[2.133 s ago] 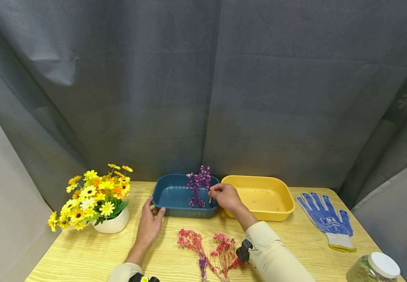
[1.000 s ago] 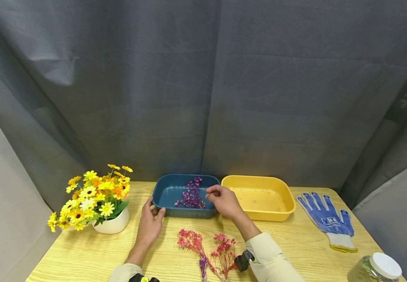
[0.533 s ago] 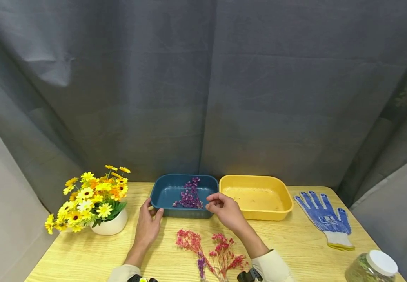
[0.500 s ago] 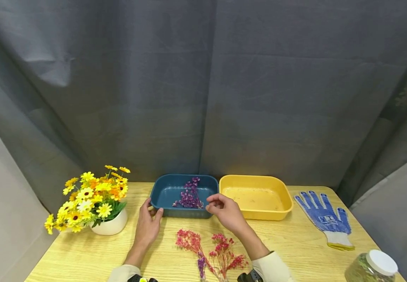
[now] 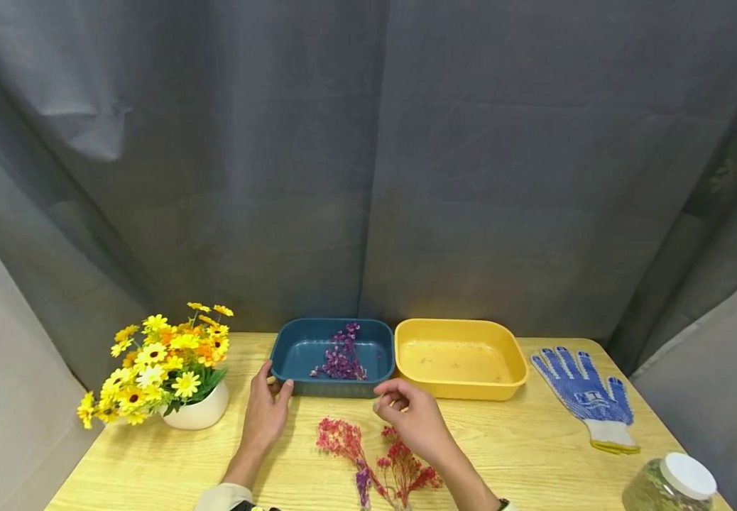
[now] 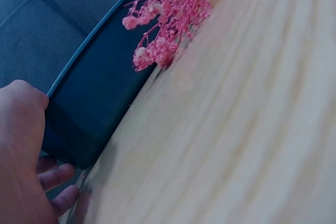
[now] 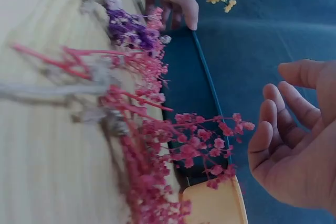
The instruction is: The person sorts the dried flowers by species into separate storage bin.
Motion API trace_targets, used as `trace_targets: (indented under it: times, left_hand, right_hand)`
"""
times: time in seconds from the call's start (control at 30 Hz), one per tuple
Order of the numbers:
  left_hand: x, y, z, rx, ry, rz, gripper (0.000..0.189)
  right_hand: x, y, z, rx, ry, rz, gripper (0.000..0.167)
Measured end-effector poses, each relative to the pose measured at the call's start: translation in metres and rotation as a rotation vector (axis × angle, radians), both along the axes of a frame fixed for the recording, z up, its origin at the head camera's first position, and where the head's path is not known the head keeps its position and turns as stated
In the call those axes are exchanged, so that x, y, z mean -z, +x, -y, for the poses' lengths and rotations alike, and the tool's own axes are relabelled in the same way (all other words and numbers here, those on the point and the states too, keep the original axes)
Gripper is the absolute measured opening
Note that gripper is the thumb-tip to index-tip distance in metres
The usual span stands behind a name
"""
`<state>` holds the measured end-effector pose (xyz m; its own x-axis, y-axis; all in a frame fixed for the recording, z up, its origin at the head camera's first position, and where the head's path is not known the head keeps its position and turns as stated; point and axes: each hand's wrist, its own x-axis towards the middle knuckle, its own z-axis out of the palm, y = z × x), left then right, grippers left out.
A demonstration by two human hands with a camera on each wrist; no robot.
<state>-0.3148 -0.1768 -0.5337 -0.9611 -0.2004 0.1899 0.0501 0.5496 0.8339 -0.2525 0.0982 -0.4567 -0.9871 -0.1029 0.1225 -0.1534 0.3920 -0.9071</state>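
My left hand (image 5: 265, 417) holds the left front corner of a blue tray (image 5: 336, 388); its thumb touches the rim and its fingers bend round the end in the left wrist view. Purple dried flowers (image 5: 343, 360) lie inside the tray. My right hand (image 5: 418, 420) hovers just in front of the tray's right end, fingers loosely curled, holding nothing. Below it lie pink dried flowers (image 5: 339, 438), partly hidden by that hand, and a small purple sprig (image 5: 363, 481). In the right wrist view the pink flowers (image 7: 197, 140) stand close to the camera, apart from the fingers.
A yellow tray (image 5: 461, 391) with small bits in it stands right of the blue one. Farther right lie a blue and white work glove (image 5: 588, 399) and a white-lidded jar (image 5: 670, 488). A white pot (image 5: 197, 413) of yellow flowers stands at left.
The right hand let the purple flowers down into the blue tray, then drew back out toward the pink flowers. The left hand stays at the tray's corner.
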Motion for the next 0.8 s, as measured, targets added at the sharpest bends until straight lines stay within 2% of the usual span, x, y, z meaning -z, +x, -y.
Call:
trace_targets:
  times: [0.37, 0.63, 0.8]
  left_hand:
    - [0.003, 0.004, 0.001, -0.015, -0.005, -0.009, 0.064]
    - [0.001, 0.002, -0.002, -0.018, -0.021, -0.028, 0.064]
    - [0.001, 0.002, -0.001, -0.015, -0.024, -0.012, 0.064]
  right_hand:
    - [0.01, 0.02, 0.002, -0.063, 0.125, -0.032, 0.011]
    - [0.006, 0.033, 0.003, -0.109, 0.153, -0.092, 0.006]
    - [0.007, 0.04, 0.004, -0.129, 0.163, -0.109, 0.008]
